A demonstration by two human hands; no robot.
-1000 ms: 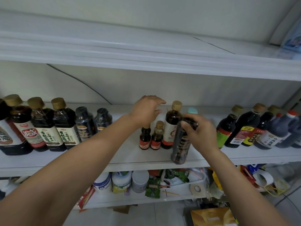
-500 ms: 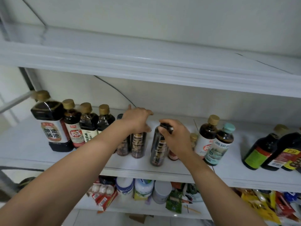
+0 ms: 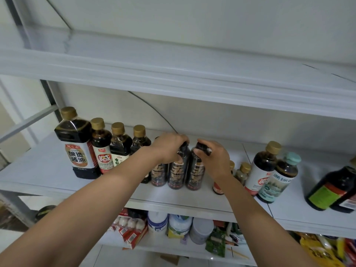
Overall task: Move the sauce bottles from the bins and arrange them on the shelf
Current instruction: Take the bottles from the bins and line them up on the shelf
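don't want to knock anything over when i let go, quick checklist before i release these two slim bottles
1. Right hand grip round the top of the rightmost slim bottle: ok.
2. Left hand grip on the top of the middle slim bottle: ok.
3. Both bottles upright: ok.
4. Both set back from the front edge of the shelf: ok.
5. Small bottles clear of the right wrist: cannot tell, the wrist hides part of them.
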